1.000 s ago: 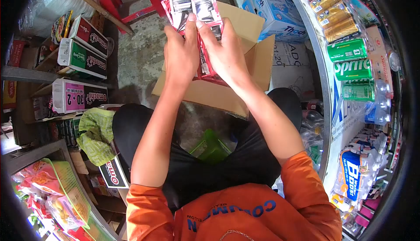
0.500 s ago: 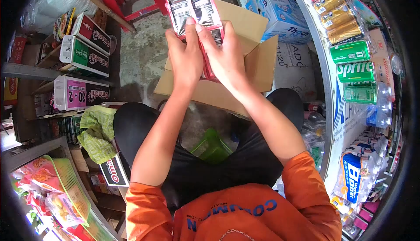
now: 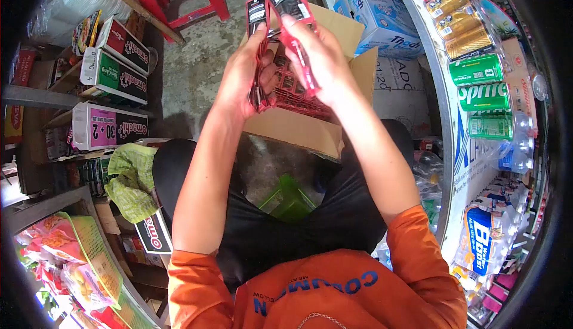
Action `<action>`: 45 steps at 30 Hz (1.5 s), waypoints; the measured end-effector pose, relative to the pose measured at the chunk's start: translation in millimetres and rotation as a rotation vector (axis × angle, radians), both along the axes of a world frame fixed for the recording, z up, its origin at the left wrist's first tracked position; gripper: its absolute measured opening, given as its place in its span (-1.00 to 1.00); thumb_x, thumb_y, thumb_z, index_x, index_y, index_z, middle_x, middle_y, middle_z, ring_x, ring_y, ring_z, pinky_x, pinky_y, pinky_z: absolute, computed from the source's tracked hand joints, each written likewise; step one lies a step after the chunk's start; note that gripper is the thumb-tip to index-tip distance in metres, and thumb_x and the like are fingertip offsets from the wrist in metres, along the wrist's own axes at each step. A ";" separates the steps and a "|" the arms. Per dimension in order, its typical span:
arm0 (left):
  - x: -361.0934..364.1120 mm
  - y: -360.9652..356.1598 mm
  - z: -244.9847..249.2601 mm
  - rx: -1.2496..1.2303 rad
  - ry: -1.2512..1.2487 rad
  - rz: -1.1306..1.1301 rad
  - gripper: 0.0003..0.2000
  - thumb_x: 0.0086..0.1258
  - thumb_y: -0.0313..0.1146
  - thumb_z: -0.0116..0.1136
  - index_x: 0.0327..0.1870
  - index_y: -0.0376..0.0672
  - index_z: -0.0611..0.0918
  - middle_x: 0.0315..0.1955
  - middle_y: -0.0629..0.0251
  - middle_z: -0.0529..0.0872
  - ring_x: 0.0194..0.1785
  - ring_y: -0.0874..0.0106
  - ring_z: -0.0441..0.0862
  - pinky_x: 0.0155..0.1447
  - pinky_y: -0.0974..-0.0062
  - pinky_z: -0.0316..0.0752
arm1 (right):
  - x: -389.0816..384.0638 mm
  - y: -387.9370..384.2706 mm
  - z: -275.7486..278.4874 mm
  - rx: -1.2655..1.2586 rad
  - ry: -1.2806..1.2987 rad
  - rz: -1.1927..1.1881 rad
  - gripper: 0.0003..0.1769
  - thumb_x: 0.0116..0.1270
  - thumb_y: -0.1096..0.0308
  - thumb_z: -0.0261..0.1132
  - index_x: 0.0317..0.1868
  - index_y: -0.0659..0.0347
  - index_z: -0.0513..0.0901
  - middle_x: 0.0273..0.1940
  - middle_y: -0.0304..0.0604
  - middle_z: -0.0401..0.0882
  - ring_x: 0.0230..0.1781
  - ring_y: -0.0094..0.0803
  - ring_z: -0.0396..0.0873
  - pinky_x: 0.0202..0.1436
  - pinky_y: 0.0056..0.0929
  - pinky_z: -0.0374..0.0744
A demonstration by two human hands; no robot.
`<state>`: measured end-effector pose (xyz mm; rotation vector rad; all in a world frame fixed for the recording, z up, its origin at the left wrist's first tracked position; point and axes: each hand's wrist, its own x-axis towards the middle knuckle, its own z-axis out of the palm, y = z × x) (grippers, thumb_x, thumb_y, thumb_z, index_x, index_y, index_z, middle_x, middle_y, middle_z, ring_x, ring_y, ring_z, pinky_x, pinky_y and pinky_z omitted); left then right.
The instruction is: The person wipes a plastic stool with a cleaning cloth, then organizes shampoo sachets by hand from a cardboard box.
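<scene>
Over an open cardboard box (image 3: pixel 298 131), both my hands grip red-and-black sachets. My left hand (image 3: pixel 240 77) is closed around one bundle of sachets (image 3: pixel 256 11), its thumb lying on the printed face. In my right hand (image 3: pixel 325 57) is a second bundle of sachets (image 3: pixel 291 2), thumb on top and held at a slant. A gap separates the two bundles below, while their upper ends are close together. More red packaging (image 3: pixel 289 72) shows inside the box between my hands; my palms and the bundles hide part of it.
A red plastic stool (image 3: pixel 179 0) stands ahead, left of the box. Omachi cartons (image 3: pixel 122 78) fill the left shelf, near a green cloth (image 3: pixel 131 180). A blue-white carton (image 3: pixel 385 18) sits behind the box. Drink cans (image 3: pixel 477 69) and bottles line the right shelf.
The sachets, held side by side as one stack before, are now parted into two bundles. My hands have moved apart and tilted, exposing the red packaging in the box.
</scene>
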<state>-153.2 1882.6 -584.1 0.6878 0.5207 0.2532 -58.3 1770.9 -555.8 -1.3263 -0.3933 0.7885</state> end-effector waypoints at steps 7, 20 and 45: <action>-9.2 4.9 13.4 0.023 0.157 0.293 -0.63 0.58 0.14 0.11 -0.25 0.05 0.45 -0.60 0.55 0.38 -0.68 0.58 0.28 -0.65 0.53 0.15 | 36.1 -16.7 4.3 -0.068 -0.116 -0.087 -0.55 0.43 -0.18 0.36 -0.10 0.06 0.65 -0.45 -0.38 0.57 -0.61 -0.67 0.47 -0.59 -0.61 0.42; -37.5 15.2 -9.2 -0.002 0.037 0.383 -0.50 0.54 0.28 0.04 -0.31 -0.03 0.51 -0.62 0.39 0.48 -0.56 0.44 0.49 -0.48 0.40 0.42 | 39.6 -23.9 -70.7 -0.528 -0.954 0.420 -0.43 0.43 -0.14 0.32 0.19 0.15 0.68 0.08 0.15 0.72 0.10 -0.01 0.71 0.16 -0.14 0.60; -88.2 14.9 69.3 0.303 -0.300 0.225 -0.22 0.43 0.52 -0.14 -0.09 -0.17 0.62 -0.57 0.34 0.63 -0.68 0.53 0.56 -0.61 0.60 0.50 | -175.4 180.6 -83.6 0.000 -0.350 0.835 -0.59 0.46 0.10 0.31 0.11 0.25 0.69 -0.01 -0.18 0.70 0.04 -0.44 0.55 0.18 -0.41 0.45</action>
